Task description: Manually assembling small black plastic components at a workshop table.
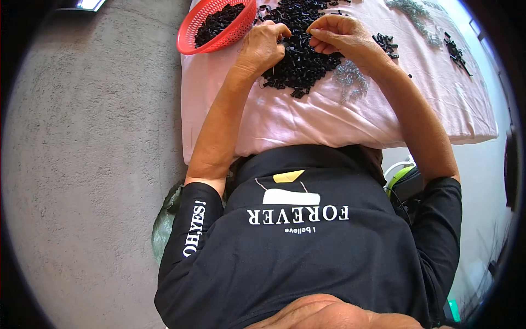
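Note:
A heap of small black pieces (304, 66) lies on the pink cloth (307, 118), and both my hands are over it. My left hand (262, 48) is closed at the heap's left side, fingers curled in with the tips partly hidden. Facing it from the right, my right hand (348, 39) pinches thumb against forefinger. What either hand holds is too small to make out. Just below my right hand sits a small pile of thin silvery metal pieces (350, 79).
A red perforated basket (189, 33) holding more black pieces stands at the table's left edge. More silvery pieces (411, 16) lie at the far right, with a small black cluster (456, 54) near them. Grey floor (93, 137) runs along the left.

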`<state>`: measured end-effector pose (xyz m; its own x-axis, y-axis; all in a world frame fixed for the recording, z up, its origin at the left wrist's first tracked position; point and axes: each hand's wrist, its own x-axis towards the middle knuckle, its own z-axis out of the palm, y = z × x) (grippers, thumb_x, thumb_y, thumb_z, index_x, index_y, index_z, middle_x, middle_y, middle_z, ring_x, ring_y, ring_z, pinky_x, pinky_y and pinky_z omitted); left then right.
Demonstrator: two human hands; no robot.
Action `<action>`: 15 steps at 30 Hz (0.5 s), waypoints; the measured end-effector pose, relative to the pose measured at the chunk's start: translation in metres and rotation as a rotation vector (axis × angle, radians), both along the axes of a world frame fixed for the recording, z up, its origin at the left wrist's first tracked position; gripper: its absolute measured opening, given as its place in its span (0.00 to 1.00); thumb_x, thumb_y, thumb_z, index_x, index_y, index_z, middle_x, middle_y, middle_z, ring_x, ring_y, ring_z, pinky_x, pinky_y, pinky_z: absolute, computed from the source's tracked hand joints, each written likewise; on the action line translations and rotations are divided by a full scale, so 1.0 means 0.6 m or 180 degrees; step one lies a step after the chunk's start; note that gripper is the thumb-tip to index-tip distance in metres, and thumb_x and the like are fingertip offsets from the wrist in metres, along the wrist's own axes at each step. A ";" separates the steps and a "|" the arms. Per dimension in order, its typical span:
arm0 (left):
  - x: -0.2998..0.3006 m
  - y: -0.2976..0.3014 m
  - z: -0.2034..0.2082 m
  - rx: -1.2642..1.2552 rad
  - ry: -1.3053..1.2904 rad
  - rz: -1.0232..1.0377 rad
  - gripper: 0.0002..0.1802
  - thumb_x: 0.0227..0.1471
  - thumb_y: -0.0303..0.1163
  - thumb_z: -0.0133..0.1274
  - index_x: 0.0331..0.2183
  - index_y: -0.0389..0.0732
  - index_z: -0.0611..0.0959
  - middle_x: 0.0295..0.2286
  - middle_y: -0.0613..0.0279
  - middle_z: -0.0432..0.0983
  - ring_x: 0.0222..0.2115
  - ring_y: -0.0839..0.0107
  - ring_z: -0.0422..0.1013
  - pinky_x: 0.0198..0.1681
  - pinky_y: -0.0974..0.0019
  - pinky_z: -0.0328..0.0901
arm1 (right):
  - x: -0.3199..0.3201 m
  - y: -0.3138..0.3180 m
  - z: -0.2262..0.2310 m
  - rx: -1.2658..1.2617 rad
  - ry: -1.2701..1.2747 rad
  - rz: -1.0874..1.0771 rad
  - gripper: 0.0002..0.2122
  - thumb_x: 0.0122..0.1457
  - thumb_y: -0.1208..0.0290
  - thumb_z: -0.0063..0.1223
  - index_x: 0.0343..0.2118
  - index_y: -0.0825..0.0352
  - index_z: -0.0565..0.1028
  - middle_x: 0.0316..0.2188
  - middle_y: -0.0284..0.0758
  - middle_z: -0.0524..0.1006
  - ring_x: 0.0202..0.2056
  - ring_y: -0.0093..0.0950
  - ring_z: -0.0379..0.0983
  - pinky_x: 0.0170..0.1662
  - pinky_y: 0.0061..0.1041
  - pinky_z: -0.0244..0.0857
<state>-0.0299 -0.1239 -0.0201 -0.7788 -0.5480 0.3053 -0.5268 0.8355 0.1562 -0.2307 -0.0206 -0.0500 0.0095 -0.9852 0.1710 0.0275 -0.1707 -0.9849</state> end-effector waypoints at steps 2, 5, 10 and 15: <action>-0.001 0.003 0.000 -0.0098 -0.0057 0.0010 0.16 0.39 0.24 0.51 0.35 0.42 0.83 0.32 0.55 0.76 0.35 0.59 0.74 0.43 0.60 0.68 | 0.001 0.002 0.000 0.0044 -0.0002 -0.0010 0.12 0.62 0.62 0.51 0.41 0.66 0.75 0.30 0.29 0.78 0.30 0.14 0.73 0.36 0.14 0.69; 0.001 0.008 0.004 -0.0266 -0.0082 0.0002 0.14 0.40 0.23 0.52 0.34 0.41 0.82 0.32 0.55 0.77 0.34 0.60 0.75 0.42 0.60 0.68 | 0.003 0.002 0.002 0.0100 -0.0006 -0.0017 0.12 0.62 0.62 0.51 0.40 0.65 0.75 0.30 0.28 0.78 0.30 0.14 0.73 0.36 0.13 0.69; -0.004 0.051 0.024 0.0482 0.0699 -0.0047 0.10 0.46 0.23 0.55 0.35 0.36 0.81 0.29 0.59 0.79 0.30 0.73 0.75 0.36 0.70 0.69 | 0.002 0.002 0.000 0.0097 -0.0020 -0.0028 0.11 0.61 0.64 0.53 0.40 0.66 0.75 0.29 0.28 0.77 0.30 0.14 0.73 0.36 0.14 0.69; -0.015 0.089 0.025 0.1442 0.1298 -0.0145 0.08 0.50 0.18 0.51 0.35 0.32 0.80 0.28 0.68 0.77 0.31 0.83 0.71 0.36 0.77 0.67 | 0.007 0.006 0.002 -0.0062 -0.0057 0.0194 0.10 0.59 0.68 0.56 0.40 0.67 0.76 0.30 0.29 0.77 0.32 0.16 0.74 0.38 0.15 0.70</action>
<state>-0.0389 -0.0703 -0.0049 -0.6739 -0.6620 0.3280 -0.3152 0.6591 0.6828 -0.2264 -0.0173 -0.0490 0.0661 -0.9794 0.1910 0.0560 -0.1875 -0.9807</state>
